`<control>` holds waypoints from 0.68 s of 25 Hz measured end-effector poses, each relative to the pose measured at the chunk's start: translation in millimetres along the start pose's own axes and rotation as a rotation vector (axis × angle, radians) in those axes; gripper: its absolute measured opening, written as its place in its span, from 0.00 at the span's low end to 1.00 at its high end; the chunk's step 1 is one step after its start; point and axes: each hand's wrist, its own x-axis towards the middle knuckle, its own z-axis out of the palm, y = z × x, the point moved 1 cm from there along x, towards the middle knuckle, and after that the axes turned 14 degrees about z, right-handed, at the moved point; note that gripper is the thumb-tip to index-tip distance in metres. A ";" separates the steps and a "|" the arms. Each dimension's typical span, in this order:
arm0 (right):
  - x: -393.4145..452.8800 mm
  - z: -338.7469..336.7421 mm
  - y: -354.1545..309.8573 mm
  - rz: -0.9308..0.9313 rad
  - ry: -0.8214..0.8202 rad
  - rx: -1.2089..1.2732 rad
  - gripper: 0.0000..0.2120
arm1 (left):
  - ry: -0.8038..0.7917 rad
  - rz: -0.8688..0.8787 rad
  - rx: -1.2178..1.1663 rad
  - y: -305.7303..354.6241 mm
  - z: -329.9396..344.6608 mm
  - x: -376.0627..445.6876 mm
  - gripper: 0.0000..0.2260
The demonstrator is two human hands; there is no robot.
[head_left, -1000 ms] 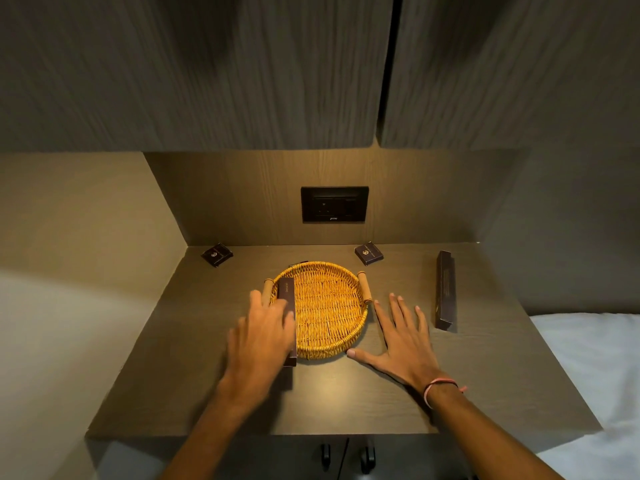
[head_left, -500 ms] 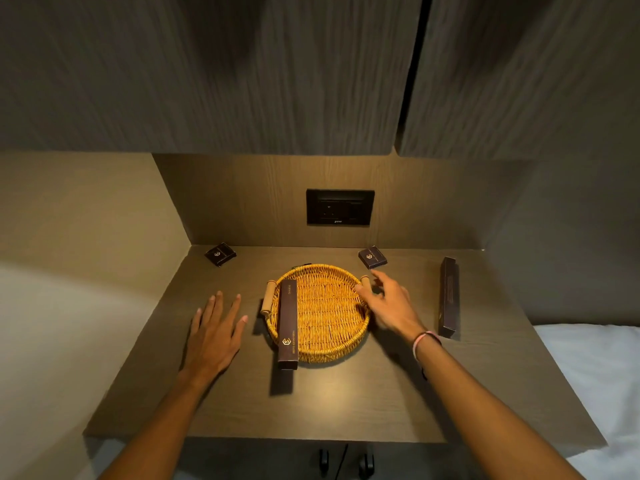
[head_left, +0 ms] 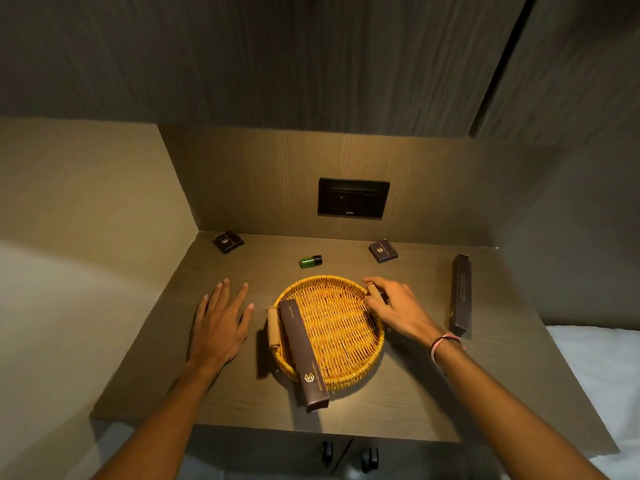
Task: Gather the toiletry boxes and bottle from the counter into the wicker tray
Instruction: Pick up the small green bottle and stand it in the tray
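A round wicker tray (head_left: 337, 336) sits mid-counter with a long dark box (head_left: 302, 351) lying across its left side, one end sticking out over the near rim. My right hand (head_left: 394, 308) grips the tray's right wooden handle. My left hand (head_left: 221, 325) rests flat and open on the counter, left of the tray. A small green bottle (head_left: 310, 261) lies on its side behind the tray. Two small dark boxes sit at the back: one at the left (head_left: 228, 241), one at the right (head_left: 382, 250). Another long dark box (head_left: 460, 294) lies at the right.
The wooden counter (head_left: 415, 393) sits in a niche with a side wall at the left and a black socket panel (head_left: 353, 198) on the back wall. Cabinets hang overhead. A white bed (head_left: 602, 375) adjoins the right edge.
My left hand let go of the long box, leaving it in the tray, and moved left onto the counter. My right hand rose from the counter to the tray's right handle. The green bottle came into sight.
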 end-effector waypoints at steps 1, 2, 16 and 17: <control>0.7 0.7 1.2 0.000 -0.008 -0.013 0.23 | 0.008 0.002 -0.005 0.8 -0.2 -0.3 0.27; 1.9 1.1 1.8 0.006 -0.005 -0.027 0.25 | 0.013 0.002 -0.007 1.5 -0.3 -0.6 0.27; 118.7 37.8 -97.5 -0.111 0.000 -0.449 0.17 | 0.049 -0.003 -0.049 0.2 -1.3 -1.5 0.28; 119.9 38.1 -95.7 -0.110 0.014 -0.437 0.16 | 0.047 -0.007 -0.052 -0.5 -1.4 -1.5 0.28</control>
